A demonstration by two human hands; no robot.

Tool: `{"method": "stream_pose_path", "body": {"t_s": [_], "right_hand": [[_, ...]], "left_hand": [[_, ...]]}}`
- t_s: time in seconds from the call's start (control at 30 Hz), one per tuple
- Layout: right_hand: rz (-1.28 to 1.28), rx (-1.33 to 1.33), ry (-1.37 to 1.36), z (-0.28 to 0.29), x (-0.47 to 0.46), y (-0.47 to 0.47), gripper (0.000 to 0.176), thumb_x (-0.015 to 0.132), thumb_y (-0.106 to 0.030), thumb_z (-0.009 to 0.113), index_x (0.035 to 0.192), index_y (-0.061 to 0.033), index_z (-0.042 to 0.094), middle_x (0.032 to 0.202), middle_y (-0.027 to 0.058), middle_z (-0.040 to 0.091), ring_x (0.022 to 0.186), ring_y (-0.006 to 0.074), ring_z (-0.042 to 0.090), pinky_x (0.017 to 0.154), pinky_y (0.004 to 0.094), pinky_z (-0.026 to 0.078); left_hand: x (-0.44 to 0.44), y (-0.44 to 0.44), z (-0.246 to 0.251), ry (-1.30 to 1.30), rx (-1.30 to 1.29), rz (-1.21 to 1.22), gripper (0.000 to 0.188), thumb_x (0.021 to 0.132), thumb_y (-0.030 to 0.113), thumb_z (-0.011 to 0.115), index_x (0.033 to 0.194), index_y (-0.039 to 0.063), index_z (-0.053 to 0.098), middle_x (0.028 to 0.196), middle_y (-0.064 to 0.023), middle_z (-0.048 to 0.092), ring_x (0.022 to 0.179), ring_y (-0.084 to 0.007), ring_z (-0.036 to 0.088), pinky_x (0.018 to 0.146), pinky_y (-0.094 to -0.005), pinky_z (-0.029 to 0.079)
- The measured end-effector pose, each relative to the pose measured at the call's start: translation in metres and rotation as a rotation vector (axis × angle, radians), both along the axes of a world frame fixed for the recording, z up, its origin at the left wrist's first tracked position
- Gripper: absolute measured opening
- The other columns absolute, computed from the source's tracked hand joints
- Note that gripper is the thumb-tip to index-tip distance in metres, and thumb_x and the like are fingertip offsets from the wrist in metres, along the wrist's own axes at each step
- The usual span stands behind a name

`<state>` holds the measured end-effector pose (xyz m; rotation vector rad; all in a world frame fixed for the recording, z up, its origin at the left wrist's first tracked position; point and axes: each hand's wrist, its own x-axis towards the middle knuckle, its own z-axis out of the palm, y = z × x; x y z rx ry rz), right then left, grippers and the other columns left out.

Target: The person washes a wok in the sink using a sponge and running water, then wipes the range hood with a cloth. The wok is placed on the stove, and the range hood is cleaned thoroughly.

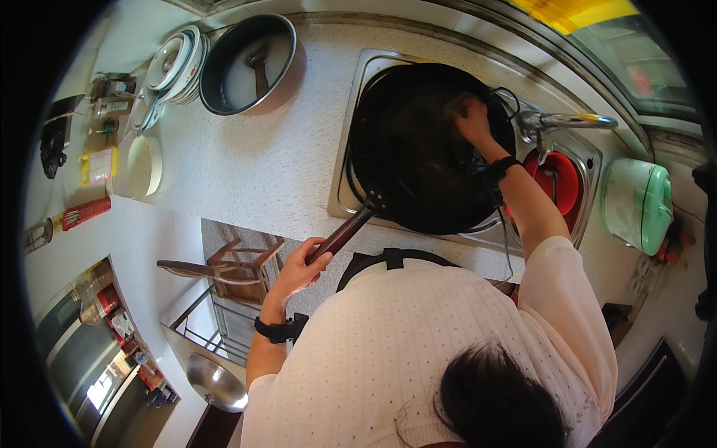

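A large black wok [414, 151] rests over the stainless-steel sink [343, 190], tilted slightly, with some wetness showing inside. Its dark wooden handle [344, 234] points toward me, and my left hand [302, 267] is wrapped around the end of it. Inside the wok, near the far right wall, my right hand [473, 120] presses a blurred brownish scrubber [456, 105] against the surface. The fingers partly hide the scrubber, so its exact kind is unclear. To the right of my right hand a loop handle [508, 101] sticks out from the wok's rim.
A chrome faucet [552, 120] reaches over a red basin [563, 182] in the right bowl. Farther right stands a green lidded container [638, 204]. On the counter's left are a deep pot [291, 73] holding cloudy liquid and stacked bowls [179, 61]. A wooden chair [241, 274] stands below.
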<state>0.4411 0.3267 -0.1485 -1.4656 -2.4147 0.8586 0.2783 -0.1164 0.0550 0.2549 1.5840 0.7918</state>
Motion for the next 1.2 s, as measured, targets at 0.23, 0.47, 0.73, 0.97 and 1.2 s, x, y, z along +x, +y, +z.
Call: {"method": "stream_pose_path", "body": {"t_s": [0.23,0.47,0.73,0.97,1.2], "right_hand": [[0.115,-0.066,0.461,-0.008,-0.101,-0.05,0.041,0.077,-0.019,0.072,0.111,-0.0074,0.053,0.113,0.0161,0.047,0.108,0.0317,0.048,0.095,0.0393,0.041],[0.642,-0.593,0.559,0.03,-0.082,-0.156,0.031,0.084,-0.022,0.064,0.108,-0.0057,0.052,0.104,0.0081,0.044,0.104,0.0208,0.046,0.095,0.0307,0.037],[0.801,-0.767,-0.001,0.042,0.065,-0.15,0.026,0.074,-0.024,0.067,0.097,-0.0114,0.065,0.11,0.012,0.056,0.106,0.0279,0.053,0.093,0.0334,0.042],[0.635,0.045,-0.567,0.071,0.117,-0.062,0.037,0.08,-0.05,0.061,0.071,-0.0159,0.072,0.094,0.0136,0.064,0.097,0.0332,0.058,0.081,0.0415,0.05],[0.335,0.543,-0.236,0.047,0.032,0.014,0.035,0.078,-0.014,0.064,0.109,-0.0057,0.051,0.109,0.0121,0.049,0.109,0.0333,0.049,0.08,0.0438,0.049]], "left_hand": [[-0.003,-0.001,-0.003,0.081,0.072,-0.06,0.039,0.092,0.027,0.062,0.121,0.004,0.051,0.066,0.0027,0.052,0.046,-0.0036,0.043,0.04,-0.0199,0.031],[-0.002,-0.006,-0.013,0.177,0.073,-0.099,0.037,0.091,0.032,0.064,0.115,0.005,0.055,0.067,0.0021,0.053,0.052,-0.0054,0.045,0.046,-0.0223,0.035],[-0.004,-0.01,-0.017,0.06,0.05,-0.055,0.039,0.09,0.033,0.064,0.116,0.005,0.054,0.065,0.0006,0.053,0.046,-0.0059,0.044,0.04,-0.0228,0.033],[-0.002,-0.01,-0.017,0.043,0.041,-0.031,0.036,0.09,0.028,0.064,0.116,0.006,0.054,0.065,0.0002,0.053,0.045,-0.0055,0.043,0.039,-0.0229,0.032],[-0.001,-0.01,-0.016,0.068,0.047,-0.03,0.036,0.09,0.028,0.064,0.117,0.005,0.054,0.067,0.0011,0.053,0.048,-0.0046,0.044,0.042,-0.0216,0.034]]}}
